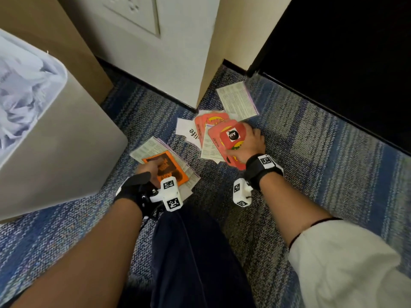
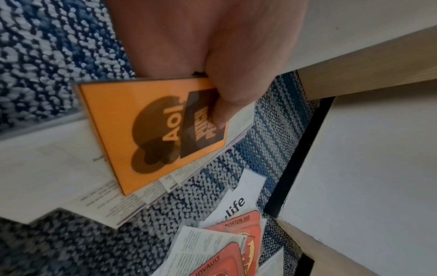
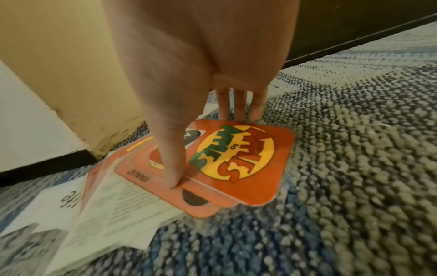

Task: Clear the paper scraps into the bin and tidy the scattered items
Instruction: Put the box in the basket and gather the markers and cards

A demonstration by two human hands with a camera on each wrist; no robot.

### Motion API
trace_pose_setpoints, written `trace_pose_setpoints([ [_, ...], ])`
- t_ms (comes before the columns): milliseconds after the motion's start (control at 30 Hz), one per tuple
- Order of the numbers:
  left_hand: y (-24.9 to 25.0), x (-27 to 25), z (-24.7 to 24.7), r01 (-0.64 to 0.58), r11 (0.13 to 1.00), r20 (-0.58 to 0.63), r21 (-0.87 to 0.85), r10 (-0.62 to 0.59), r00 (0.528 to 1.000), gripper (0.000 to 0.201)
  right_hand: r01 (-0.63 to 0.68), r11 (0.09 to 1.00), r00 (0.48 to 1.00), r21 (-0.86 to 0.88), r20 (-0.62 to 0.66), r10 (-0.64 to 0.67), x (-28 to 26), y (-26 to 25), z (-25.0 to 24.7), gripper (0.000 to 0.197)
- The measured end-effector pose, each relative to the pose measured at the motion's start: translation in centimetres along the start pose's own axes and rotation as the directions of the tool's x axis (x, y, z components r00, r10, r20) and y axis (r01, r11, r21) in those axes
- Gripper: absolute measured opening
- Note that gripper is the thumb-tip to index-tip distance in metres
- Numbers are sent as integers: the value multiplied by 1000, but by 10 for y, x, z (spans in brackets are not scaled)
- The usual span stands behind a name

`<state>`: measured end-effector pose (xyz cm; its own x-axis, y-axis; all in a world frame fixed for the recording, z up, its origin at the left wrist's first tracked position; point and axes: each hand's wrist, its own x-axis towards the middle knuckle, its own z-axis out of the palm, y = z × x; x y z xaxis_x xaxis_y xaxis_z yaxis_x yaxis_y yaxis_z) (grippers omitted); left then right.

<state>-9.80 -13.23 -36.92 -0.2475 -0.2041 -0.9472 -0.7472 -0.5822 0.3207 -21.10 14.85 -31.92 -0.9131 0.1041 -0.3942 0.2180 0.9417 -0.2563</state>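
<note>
My left hand (image 1: 151, 168) pinches an orange AOL card (image 1: 172, 168) and the printed leaflets (image 1: 149, 148) under it, low over the carpet beside the bin. In the left wrist view the thumb (image 2: 220, 114) presses on top of the orange card (image 2: 146, 130); the other fingers are hidden beneath. My right hand (image 1: 248, 141) grips the top red card (image 1: 232, 138) of a fanned pile. In the right wrist view that red card (image 3: 267, 179) sits between thumb and fingers (image 3: 236, 110). More red cards (image 1: 210, 121), a white "life" sheet (image 1: 189, 130) and a leaflet (image 1: 237, 100) lie on the carpet.
A pale bin (image 1: 57, 147) holding crumpled white paper (image 1: 22, 94) stands at the left. A cream wall corner (image 1: 206, 63) with black skirting juts in behind the pile. Dark furniture (image 1: 344, 52) fills the right. My dark-trousered knee (image 1: 195, 252) is below the hands.
</note>
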Motion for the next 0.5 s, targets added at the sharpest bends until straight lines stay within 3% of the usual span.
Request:
trace_pose_setpoints([
  [100,2,-5,3,-6,999,19,41,6,1000,45,6,1000,996,-9,89,-5,6,-5,1,121],
  [200,2,1,3,-9,997,16,73,8,1000,43,-47,981,993,186,119,25,9,-14,8,110],
  [333,-13,68,-13,15,998,-19,61,-13,1000,50,-133,953,989,272,99,110,11,-32,9,100],
  [400,-10,53,-10,-21,997,-85,80,28,996,64,-137,952,988,275,107,111,11,-45,10,105],
  [500,-1,15,1,-93,987,-135,129,110,985,53,-124,976,982,176,163,96,7,-69,19,106],
])
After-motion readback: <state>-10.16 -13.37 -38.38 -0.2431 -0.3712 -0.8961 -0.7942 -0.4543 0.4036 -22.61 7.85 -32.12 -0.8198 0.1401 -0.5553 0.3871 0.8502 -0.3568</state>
